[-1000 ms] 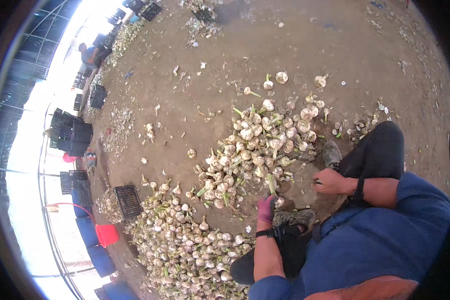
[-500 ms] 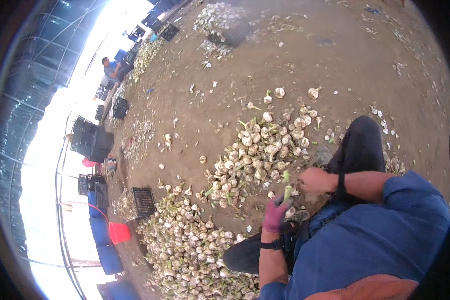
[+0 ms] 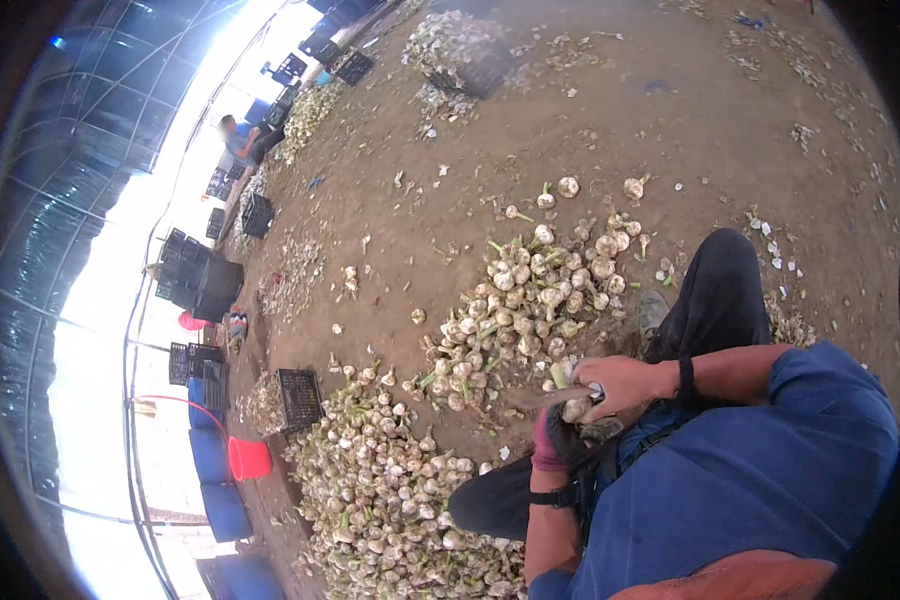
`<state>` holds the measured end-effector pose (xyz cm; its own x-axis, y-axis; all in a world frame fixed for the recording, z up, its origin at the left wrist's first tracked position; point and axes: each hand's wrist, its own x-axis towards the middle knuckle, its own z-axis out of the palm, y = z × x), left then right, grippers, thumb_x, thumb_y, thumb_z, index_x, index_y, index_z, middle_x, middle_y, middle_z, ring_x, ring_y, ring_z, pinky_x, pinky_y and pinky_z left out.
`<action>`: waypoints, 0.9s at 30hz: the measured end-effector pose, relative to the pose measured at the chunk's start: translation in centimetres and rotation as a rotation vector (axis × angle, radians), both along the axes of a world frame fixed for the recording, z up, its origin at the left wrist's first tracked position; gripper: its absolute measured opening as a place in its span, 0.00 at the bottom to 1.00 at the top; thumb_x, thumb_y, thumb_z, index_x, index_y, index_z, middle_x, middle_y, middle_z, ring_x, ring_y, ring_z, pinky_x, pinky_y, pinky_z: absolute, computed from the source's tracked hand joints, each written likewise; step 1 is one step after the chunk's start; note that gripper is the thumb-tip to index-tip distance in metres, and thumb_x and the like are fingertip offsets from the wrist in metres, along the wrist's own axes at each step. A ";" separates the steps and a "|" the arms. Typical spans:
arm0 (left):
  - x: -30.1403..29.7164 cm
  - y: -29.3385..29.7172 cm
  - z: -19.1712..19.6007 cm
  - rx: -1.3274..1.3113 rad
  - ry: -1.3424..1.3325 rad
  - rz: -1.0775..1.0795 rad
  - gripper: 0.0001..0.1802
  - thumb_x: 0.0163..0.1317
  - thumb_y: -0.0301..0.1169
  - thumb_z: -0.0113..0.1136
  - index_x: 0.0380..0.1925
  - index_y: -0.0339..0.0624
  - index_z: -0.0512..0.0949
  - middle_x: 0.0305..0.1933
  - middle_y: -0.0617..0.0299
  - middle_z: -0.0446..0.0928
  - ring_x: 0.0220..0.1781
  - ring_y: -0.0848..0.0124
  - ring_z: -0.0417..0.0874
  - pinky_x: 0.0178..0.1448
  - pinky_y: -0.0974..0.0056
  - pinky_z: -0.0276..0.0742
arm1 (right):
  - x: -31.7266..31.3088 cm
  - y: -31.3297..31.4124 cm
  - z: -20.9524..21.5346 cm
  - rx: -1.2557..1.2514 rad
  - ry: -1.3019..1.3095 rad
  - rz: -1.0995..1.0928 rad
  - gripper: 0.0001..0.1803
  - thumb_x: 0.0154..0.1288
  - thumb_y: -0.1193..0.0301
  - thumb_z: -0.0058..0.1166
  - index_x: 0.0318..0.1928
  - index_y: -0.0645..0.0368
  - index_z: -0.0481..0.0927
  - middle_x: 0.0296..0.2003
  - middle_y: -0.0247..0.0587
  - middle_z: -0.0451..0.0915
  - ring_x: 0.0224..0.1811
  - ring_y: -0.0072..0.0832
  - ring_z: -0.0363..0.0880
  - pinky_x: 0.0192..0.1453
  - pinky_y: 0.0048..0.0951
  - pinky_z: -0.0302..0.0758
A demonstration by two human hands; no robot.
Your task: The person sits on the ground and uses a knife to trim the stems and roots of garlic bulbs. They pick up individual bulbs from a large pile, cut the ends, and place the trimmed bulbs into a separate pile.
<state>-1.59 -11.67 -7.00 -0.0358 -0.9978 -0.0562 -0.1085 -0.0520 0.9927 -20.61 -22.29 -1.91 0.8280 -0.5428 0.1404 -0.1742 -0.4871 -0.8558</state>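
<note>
My left hand (image 3: pixel 554 440), in a pink and dark glove, is closed around a garlic bulb (image 3: pixel 576 409) with a thick green stem (image 3: pixel 560 375) pointing away from me. Bare, my right hand (image 3: pixel 625 384) grips what looks like a knife (image 3: pixel 538 398); its blurred blade lies across the stem just above the bulb. The handle is mostly hidden in my fingers. Beyond my hands a smaller heap of garlic (image 3: pixel 515 310) with stems lies on the ground. A larger garlic heap (image 3: pixel 390 490) spreads to the left of my left knee.
A black crate (image 3: pixel 298 398) stands at the large heap's far edge, near a red bucket (image 3: pixel 249 459) and blue containers (image 3: pixel 222 512). More black crates (image 3: pixel 198 275) line the left side. Another person (image 3: pixel 245 142) sits far off by a pale pile. Peelings litter the dirt floor (image 3: pixel 400 250).
My right hand has come in to my left, bringing the blade across the garlic stem. The stem has tilted and lowered toward the near heap. The view has shifted slightly.
</note>
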 end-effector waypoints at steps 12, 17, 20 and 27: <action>-2.6 -0.4 4.7 0.079 -0.007 0.150 0.32 0.55 0.29 0.68 0.59 0.37 0.67 0.54 0.57 0.75 0.53 0.69 0.77 0.57 0.62 0.73 | 0.7 -0.6 1.4 0.707 -0.064 -0.117 0.25 0.65 0.53 0.55 0.48 0.64 0.78 0.28 0.33 0.81 0.29 0.25 0.76 0.35 0.34 0.73; -1.2 0.6 3.0 0.136 0.141 0.242 0.27 0.54 0.32 0.68 0.53 0.37 0.72 0.47 0.60 0.78 0.47 0.71 0.79 0.52 0.64 0.75 | 0.4 -0.5 2.1 0.298 0.102 -0.089 0.20 0.62 0.53 0.55 0.35 0.61 0.79 0.27 0.43 0.81 0.29 0.39 0.79 0.36 0.40 0.74; -0.4 1.2 1.4 0.184 0.160 0.233 0.25 0.54 0.32 0.67 0.52 0.38 0.73 0.46 0.58 0.79 0.46 0.70 0.80 0.51 0.63 0.76 | -0.7 0.0 3.4 0.076 0.209 -0.031 0.17 0.59 0.56 0.55 0.32 0.59 0.78 0.28 0.48 0.80 0.33 0.49 0.79 0.39 0.44 0.74; -0.5 1.3 -1.0 0.022 -0.042 0.181 0.19 0.55 0.33 0.66 0.47 0.39 0.76 0.45 0.57 0.82 0.44 0.66 0.83 0.48 0.62 0.79 | -1.1 0.3 4.1 -0.108 0.386 0.088 0.19 0.56 0.57 0.57 0.41 0.58 0.76 0.36 0.50 0.78 0.39 0.51 0.79 0.43 0.48 0.75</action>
<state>-2.05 -10.40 -8.05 0.1473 -0.9862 -0.0759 -0.1366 -0.0962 0.9859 -21.68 -22.03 2.22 0.8738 -0.4664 -0.1376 -0.4261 -0.5981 -0.6787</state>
